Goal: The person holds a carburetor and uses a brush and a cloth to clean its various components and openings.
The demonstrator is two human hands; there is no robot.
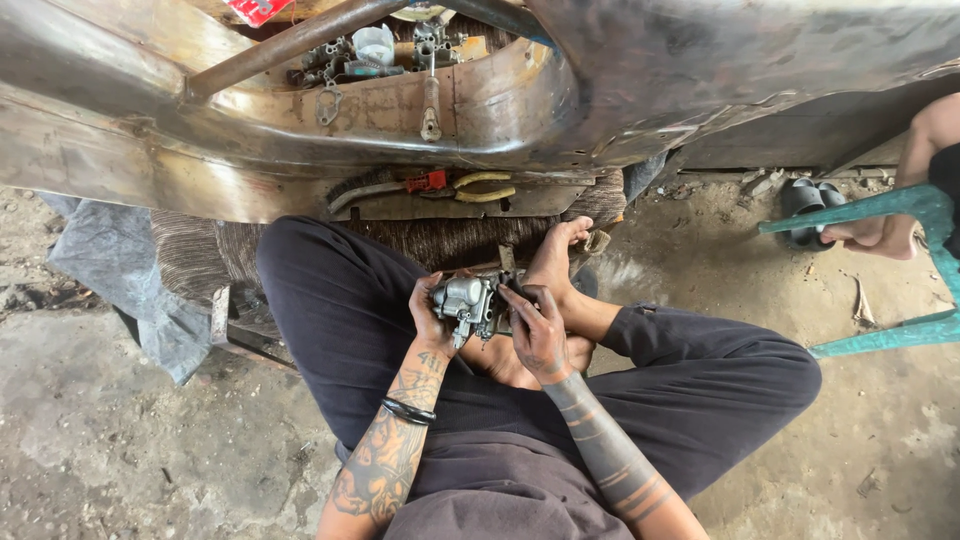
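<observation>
Rusted steel, a big curved panel (620,80), overhung the seated person's knees, leaving only a low gap above the carburettor (466,303). That grey part sat over the lap, below the panel's edge, propped against a bare foot (555,260), probably to steady it. The left hand (430,315) cupped its left side, fingers wrapped around the body; the right hand (538,330) pressed its right side, fingers curled on it. Pliers (480,188) lay beyond the carburettor under the panel. Open concrete floor (120,430) spread left.
</observation>
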